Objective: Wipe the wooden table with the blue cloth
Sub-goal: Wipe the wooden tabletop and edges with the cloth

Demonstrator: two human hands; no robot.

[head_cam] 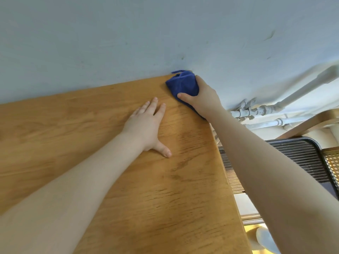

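Observation:
The wooden table [77, 136] fills the lower left of the view, its far edge against a pale wall. A bunched blue cloth [183, 85] lies on the table's far right corner, touching the wall. My right hand [201, 96] grips the cloth from the right, thumb on its near side, and holds it down on the wood. My left hand [148, 125] rests flat on the tabletop a little to the left of the cloth, fingers straight and thumb spread out.
The pale wall [128, 39] rises directly behind the table. White pipes [260, 110] run along the wall to the right, below the table's edge. A black slatted chair [300, 158] stands beside the table's right edge. A light shoe [266, 239] shows at bottom right.

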